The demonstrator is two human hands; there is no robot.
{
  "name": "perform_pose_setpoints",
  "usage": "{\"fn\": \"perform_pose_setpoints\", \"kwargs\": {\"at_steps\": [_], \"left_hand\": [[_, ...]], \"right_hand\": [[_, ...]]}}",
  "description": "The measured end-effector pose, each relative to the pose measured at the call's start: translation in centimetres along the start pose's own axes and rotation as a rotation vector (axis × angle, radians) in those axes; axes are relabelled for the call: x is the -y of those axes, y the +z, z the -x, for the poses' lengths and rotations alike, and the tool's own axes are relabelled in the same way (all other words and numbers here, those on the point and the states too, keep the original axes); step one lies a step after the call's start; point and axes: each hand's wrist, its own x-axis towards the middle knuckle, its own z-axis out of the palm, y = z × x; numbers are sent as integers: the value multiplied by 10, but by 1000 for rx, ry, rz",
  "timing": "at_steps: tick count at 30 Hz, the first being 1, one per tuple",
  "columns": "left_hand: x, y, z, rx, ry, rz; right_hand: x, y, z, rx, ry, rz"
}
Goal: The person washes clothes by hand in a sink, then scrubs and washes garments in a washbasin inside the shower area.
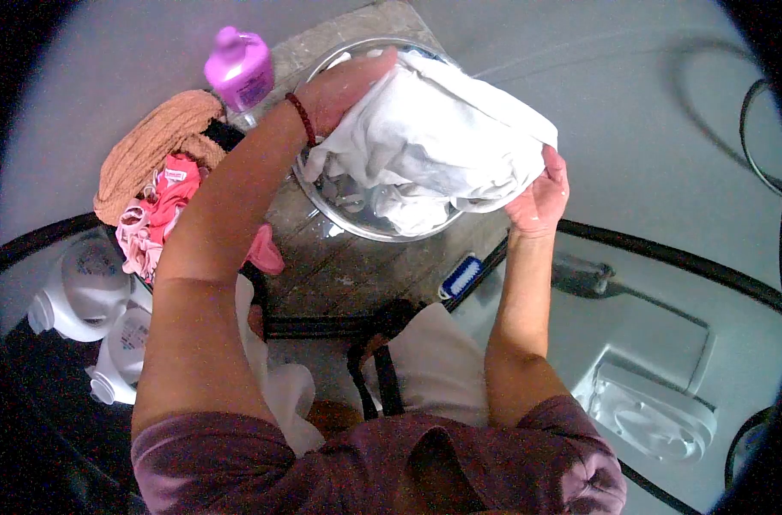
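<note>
A wet white cloth (447, 129) is stretched over a round metal basin (357, 225), which holds some water. My left hand (344, 90), with a dark red bracelet at the wrist, grips the cloth at the basin's upper left side. At the cloth's right edge, my right hand (541, 196) has its fingers wrapped round the fabric, just outside the rim. Part of the cloth hangs down into the basin.
The basin stands on a grey wooden surface (322, 283). A purple bottle (239, 70), a brown towel (151, 142) and pink clothes (163, 210) are at the left. A blue-and-white brush (460, 277) lies below the basin. White jugs (90, 287) stand lower left.
</note>
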Motion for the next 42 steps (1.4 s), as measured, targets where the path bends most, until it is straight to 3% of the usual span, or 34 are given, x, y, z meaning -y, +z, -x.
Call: {"fn": "perform_pose_setpoints", "kwargs": {"at_steps": [3, 6, 8, 10, 12, 13, 14, 15, 16, 17, 19, 21, 22, 24, 26, 28, 30, 32, 33, 34, 36, 38, 40, 42], "left_hand": [[1, 1, 0, 25, -74, 81], [-2, 24, 3, 89, 58, 32], [-6, 46, 4, 79, -37, 65], [11, 76, 9, -70, 297, -462], [56, 110, -9, 122, 655, -937], [73, 123, -2, 68, 661, -1241], [86, 130, 2, 9, 660, -1542], [84, 119, -5, 45, 604, -1312], [80, 107, -13, -99, 619, -1448], [64, 89, -26, -203, 554, -1518], [56, 70, -31, -319, 481, -1587], [64, 67, -23, -537, 620, -1161], [70, 70, -18, -535, 620, -1168], [80, 88, 4, -533, 402, -1292], [97, 74, 5, -477, 453, -1271], [100, 53, 4, -403, 327, -1440], [73, 40, 5, -577, 151, -1421], [67, 19, 10, -493, 266, -1673], [74, 18, 13, -489, 262, -1678], [87, 20, 20, -474, 296, -1842], [112, 13, 27, -450, 337, -2006], [127, 7, 30, -266, 170, -2092], [131, 9, 30, -255, 72, -2141], [131, 3, 26, -227, 44, -2182]], "right_hand": [[-8, 1, -1, 41, 15, -25], [-12, 2, -1, 63, -2, -23], [-17, 7, -3, 74, 77, -39], [-25, -5, -13, -26, 86, -11], [-35, -55, -25, 183, 310, -258], [-39, -58, -24, 181, 310, -257], [-45, -59, -20, 97, 220, -53], [-53, -57, -16, 12, 131, 154], [-64, -55, -15, -68, 35, 350], [-72, 16, -7, -318, 190, 167], [-82, 47, 1, -318, 237, 124], [-84, 60, 7, -360, 273, 197], [-83, 56, 4, -356, 272, 191], [-83, 28, -2, -437, 222, 205], [-80, -13, -13, -391, 259, 171], [-80, -29, -20, -484, 136, 326], [-84, -36, -18, -507, 38, 418], [-90, -77, -24, -465, -220, 1463], [-101, -60, -14, -274, -470, 1622], [-110, -64, -10, -201, -586, 1972], [-132, -63, 4, -132, -471, 2230], [-147, -75, 7, -73, -438, 2291], [-152, -86, 5, -41, -527, 2313], [-153, -87, -3, -12, -281, 2298]]}}
